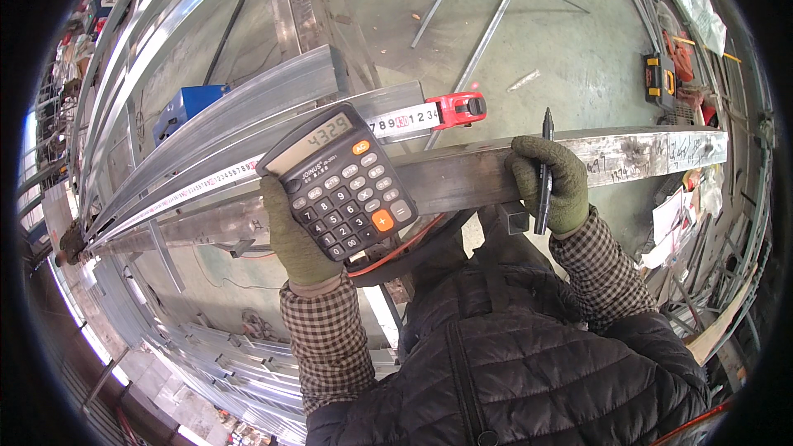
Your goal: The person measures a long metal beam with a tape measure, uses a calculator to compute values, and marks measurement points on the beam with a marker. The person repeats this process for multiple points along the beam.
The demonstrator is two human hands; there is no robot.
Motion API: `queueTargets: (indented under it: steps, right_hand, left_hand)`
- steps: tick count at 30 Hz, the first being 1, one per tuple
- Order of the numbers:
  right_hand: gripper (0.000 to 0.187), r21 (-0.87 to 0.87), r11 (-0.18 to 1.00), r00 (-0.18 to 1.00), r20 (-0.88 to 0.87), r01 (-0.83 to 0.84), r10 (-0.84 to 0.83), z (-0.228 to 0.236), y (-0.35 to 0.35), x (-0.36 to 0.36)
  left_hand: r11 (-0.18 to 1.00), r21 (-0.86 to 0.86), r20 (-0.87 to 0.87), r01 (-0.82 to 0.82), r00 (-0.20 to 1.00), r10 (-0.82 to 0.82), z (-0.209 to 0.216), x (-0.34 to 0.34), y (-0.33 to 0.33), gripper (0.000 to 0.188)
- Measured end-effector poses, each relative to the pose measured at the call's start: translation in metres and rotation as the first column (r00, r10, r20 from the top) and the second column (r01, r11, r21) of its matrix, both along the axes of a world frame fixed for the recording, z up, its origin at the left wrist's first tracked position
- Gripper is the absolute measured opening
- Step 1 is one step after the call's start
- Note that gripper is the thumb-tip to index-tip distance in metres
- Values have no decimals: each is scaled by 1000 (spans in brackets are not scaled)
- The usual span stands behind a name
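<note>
My left hand (296, 235), in a green knit glove, grips a black desk calculator (347, 186) with a lit grey display and two orange keys. The calculator is tilted and covers part of what lies behind it. A black marker pen (545, 169) stands upright in my gloved right hand (560, 182), which rests at the near side of a long metal beam (458, 167). Just beyond the calculator, a red tape measure (458, 110) lies on the metal profiles, its white blade (190, 190) stretched far to the left.
Long shiny metal channels (306, 87) lie along the beam on the left. A blue box (188, 107) stands behind them. On the floor at the right is a black and orange toolbox (659, 78). More profiles (239, 363) are stacked at lower left.
</note>
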State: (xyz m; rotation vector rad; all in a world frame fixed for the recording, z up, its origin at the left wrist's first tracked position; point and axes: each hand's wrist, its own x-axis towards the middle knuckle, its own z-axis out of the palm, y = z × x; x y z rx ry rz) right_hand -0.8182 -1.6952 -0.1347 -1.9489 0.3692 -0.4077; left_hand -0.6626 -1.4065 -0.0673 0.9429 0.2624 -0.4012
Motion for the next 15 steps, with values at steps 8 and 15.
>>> queueTargets:
  steps: [8, 15]
  right_hand:
    - [26, 6, 1000, 1000, 17, 18, -18, -1, 2, 1]
    - [26, -80, 997, 1000, -10, -21, 21, 5, -2, 2]
  left_hand:
    - [1000, 1, 21, 3, 1000, -3, 2, 0, -1, 63]
    - [996, 73, -24, -56, 998, 58, 0, -21, 28, 60]
